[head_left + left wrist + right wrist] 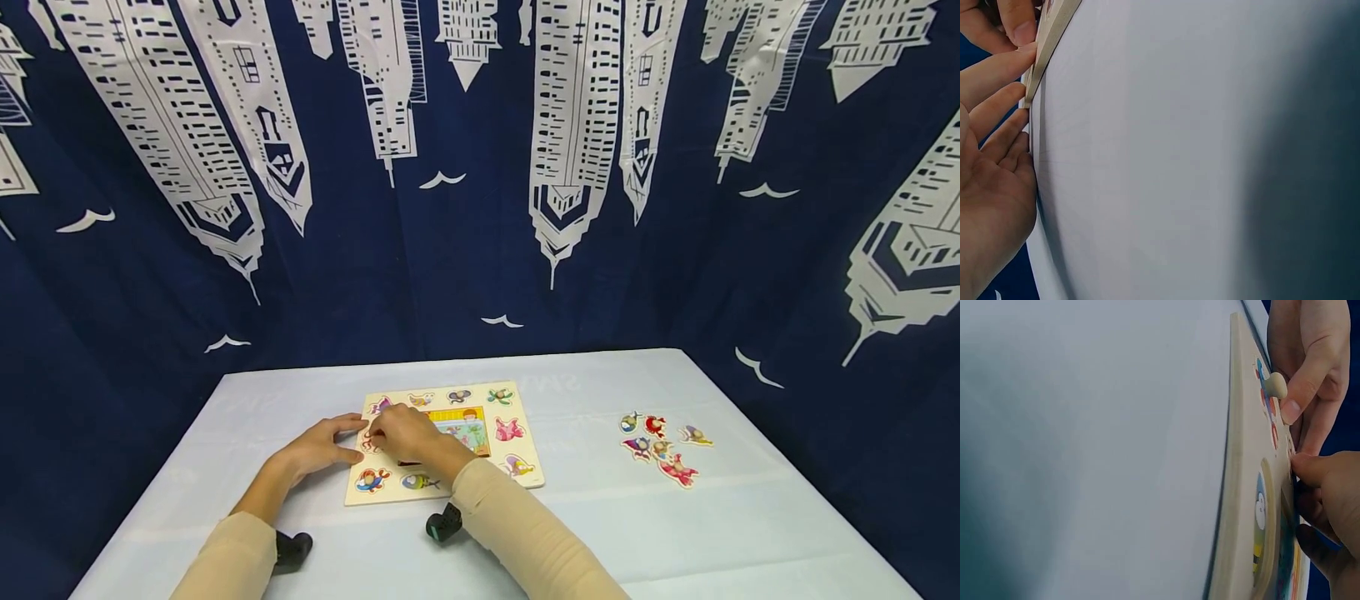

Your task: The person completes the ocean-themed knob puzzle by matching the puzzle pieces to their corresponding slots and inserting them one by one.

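Observation:
In the head view, my left hand lies at the left edge of a pale wooden puzzle board, its long fingers fairly straight and touching the edge. My right hand reaches over the board. Its thumb and fingertips pinch a small puzzle piece at the left-side slot, which shows a red outline; the fingers mostly cover the piece. Just below sits a lobster-like piece, whose round knob stands up in the right wrist view. A striped fish slot shows there too.
A loose group of knobbed sea-creature pieces lies on the right of the white table, among them a red crab piece and a pink piece. A dark blue patterned cloth hangs behind the table.

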`<state>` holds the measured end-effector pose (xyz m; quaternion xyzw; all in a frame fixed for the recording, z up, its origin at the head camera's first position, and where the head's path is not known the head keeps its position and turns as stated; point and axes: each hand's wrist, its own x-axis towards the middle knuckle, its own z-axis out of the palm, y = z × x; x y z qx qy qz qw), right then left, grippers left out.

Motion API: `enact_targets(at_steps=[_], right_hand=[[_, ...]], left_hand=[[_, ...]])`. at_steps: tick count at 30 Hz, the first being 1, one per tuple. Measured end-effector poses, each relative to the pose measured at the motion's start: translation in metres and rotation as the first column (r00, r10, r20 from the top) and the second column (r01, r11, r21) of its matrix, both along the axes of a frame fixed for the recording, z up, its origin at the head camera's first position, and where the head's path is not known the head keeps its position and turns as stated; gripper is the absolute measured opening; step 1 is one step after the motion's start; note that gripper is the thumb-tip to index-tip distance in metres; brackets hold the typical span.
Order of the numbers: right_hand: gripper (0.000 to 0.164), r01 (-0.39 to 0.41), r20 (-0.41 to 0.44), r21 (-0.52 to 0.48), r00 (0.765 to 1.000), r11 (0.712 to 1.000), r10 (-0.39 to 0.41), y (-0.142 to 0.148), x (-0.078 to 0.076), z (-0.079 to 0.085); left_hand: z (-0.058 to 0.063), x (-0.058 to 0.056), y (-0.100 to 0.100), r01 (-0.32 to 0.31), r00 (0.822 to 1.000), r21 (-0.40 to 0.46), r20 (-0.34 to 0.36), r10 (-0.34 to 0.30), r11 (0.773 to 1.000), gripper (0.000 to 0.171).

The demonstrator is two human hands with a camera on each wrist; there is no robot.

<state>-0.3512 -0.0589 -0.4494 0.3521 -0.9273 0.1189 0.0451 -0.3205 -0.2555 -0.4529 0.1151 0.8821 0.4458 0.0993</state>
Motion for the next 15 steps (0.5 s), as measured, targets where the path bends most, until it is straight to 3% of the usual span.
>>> enact_targets(at_steps=[10, 15], right_hand=[[0.017, -0.051, 0.027, 0.007, 0.998, 0.999, 0.051, 0.009, -0.001, 0.006], [0.027, -0.030, 0.037, -0.006, 0.999, 1.000, 0.031, 0.022, -0.002, 0.014]], left_hand=[[0.000, 0.001, 0.000, -0.013, 1.000, 0.001, 0.014, 0.013, 1.000, 0.067], [0.001, 0.000, 0.002, -0.018, 1.000, -0.023, 0.017, 0.018, 1.000, 0.068]])
